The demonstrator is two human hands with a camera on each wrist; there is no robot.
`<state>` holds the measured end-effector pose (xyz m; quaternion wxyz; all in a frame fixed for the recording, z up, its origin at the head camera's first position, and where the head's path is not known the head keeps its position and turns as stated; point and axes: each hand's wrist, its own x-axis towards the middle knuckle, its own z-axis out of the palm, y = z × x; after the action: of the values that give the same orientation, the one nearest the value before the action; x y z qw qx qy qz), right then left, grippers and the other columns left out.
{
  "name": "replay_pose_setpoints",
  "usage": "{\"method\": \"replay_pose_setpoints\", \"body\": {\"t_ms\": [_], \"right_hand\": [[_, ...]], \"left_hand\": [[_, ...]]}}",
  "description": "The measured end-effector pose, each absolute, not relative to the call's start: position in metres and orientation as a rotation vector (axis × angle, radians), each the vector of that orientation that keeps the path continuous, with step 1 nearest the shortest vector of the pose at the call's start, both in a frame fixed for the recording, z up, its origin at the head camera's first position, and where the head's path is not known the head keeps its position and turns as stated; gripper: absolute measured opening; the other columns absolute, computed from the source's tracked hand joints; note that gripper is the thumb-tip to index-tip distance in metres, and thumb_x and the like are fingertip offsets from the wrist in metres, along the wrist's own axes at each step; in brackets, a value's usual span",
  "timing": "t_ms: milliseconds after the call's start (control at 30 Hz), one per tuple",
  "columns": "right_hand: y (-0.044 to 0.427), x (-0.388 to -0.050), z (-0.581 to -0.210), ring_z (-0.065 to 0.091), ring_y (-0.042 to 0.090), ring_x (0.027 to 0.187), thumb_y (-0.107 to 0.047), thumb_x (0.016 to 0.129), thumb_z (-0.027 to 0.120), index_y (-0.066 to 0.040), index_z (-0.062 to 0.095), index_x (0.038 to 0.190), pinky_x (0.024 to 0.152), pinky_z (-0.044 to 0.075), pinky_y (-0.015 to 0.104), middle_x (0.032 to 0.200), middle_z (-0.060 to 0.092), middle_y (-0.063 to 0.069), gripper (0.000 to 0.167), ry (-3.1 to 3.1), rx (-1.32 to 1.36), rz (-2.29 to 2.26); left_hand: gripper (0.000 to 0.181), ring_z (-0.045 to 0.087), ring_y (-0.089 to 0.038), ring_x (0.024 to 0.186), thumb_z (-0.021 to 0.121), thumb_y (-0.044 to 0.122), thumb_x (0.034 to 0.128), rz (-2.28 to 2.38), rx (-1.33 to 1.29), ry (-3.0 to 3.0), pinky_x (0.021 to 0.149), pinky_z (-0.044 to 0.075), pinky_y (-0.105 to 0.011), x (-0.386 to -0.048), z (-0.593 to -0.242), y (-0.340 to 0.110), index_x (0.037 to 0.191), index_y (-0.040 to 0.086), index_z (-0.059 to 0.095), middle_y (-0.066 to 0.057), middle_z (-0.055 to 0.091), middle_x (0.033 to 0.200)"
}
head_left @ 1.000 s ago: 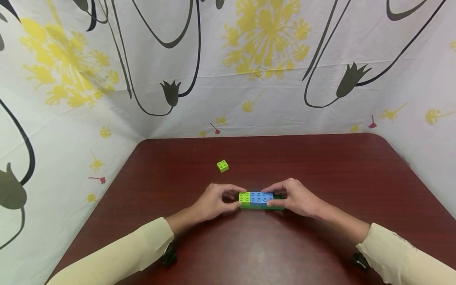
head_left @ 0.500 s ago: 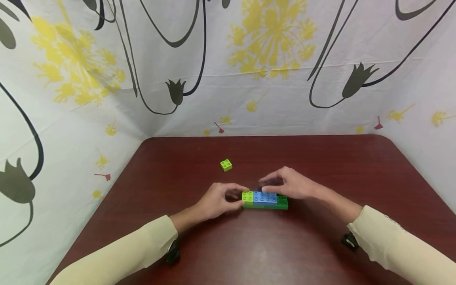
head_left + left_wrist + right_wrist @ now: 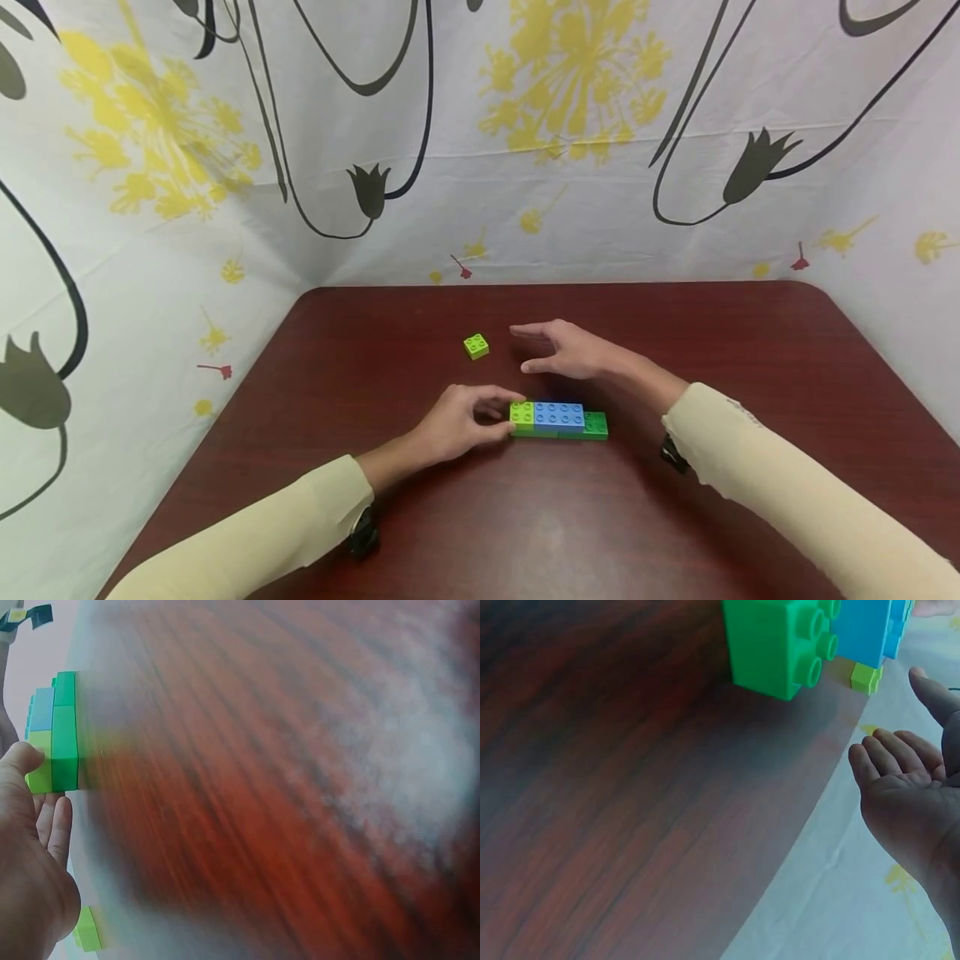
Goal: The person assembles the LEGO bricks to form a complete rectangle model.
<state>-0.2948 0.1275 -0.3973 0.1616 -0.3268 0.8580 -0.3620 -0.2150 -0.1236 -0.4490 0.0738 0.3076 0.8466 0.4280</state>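
Observation:
A low row of joined toy building bricks lies on the table: green bricks (image 3: 596,425) below, a blue brick (image 3: 558,415) and a lime brick (image 3: 522,415) on top. My left hand (image 3: 453,423) grips the lime end between thumb and fingers, and the left wrist view shows the thumb on that lime brick (image 3: 40,761). Behind the row my right hand (image 3: 570,348) is in the air, fingers apart, holding nothing. To the left of its fingertips sits a loose lime brick (image 3: 476,347), studs up. The right wrist view shows the green bricks (image 3: 761,645) close by.
The dark red-brown table (image 3: 495,533) has rounded far corners. A white cloth (image 3: 600,208) with yellow and grey flower prints hangs behind it and along its sides. Dark devices (image 3: 365,533) sit at the cuffs of both cream sleeves.
My right hand has let go of the joined bricks and moved away and leftward, towards the loose lime brick. My left hand has kept its grip on the lime end.

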Motion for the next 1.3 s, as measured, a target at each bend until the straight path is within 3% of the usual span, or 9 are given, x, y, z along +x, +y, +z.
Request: {"method": "replay_pose_setpoints", "body": {"t_ms": [267, 667, 967, 1300], "right_hand": [[0.101, -0.312, -0.407, 0.032, 0.031, 0.157, -0.013, 0.104, 0.071, -0.001, 0.032, 0.165, 0.123, 0.034, 0.051, 0.17, 0.033, 0.019, 0.073, 2.329, -0.931, -1.152], [0.073, -0.326, -0.416, 0.038, 0.033, 0.154, -0.009, 0.104, 0.07, 0.005, 0.033, 0.163, 0.123, 0.035, 0.049, 0.166, 0.039, 0.022, 0.071, 2.251, -0.878, -1.295], [0.064, -0.333, -0.422, 0.045, 0.036, 0.149, -0.002, 0.102, 0.07, 0.006, 0.043, 0.158, 0.12, 0.039, 0.05, 0.16, 0.048, 0.021, 0.063, 2.272, -0.843, -1.296], [0.056, -0.335, -0.436, 0.06, 0.034, 0.136, 0.001, 0.096, 0.077, 0.001, 0.065, 0.142, 0.111, 0.05, 0.048, 0.142, 0.066, 0.017, 0.047, 2.459, -0.796, -1.299]], "left_hand": [[0.04, 0.072, -0.004, 0.098, 0.082, 0.012, 0.0951, 1.283, 0.932, 2.539, 0.09, 0.059, -0.023, -0.215, -0.449, -0.124, 0.134, 0.017, 0.074, 0.006, 0.074, 0.126], [0.039, 0.073, -0.004, 0.1, 0.082, 0.013, 0.0957, 1.302, 0.963, 2.524, 0.09, 0.059, -0.023, -0.217, -0.45, -0.125, 0.134, 0.017, 0.074, 0.004, 0.074, 0.128], [0.039, 0.073, -0.003, 0.1, 0.082, 0.012, 0.0959, 1.312, 0.964, 2.518, 0.09, 0.059, -0.024, -0.216, -0.45, -0.125, 0.133, 0.016, 0.074, 0.004, 0.074, 0.126], [0.038, 0.073, -0.003, 0.1, 0.081, 0.011, 0.0959, 1.309, 0.967, 2.525, 0.09, 0.059, -0.024, -0.216, -0.45, -0.125, 0.133, 0.015, 0.074, 0.004, 0.074, 0.126]]}}
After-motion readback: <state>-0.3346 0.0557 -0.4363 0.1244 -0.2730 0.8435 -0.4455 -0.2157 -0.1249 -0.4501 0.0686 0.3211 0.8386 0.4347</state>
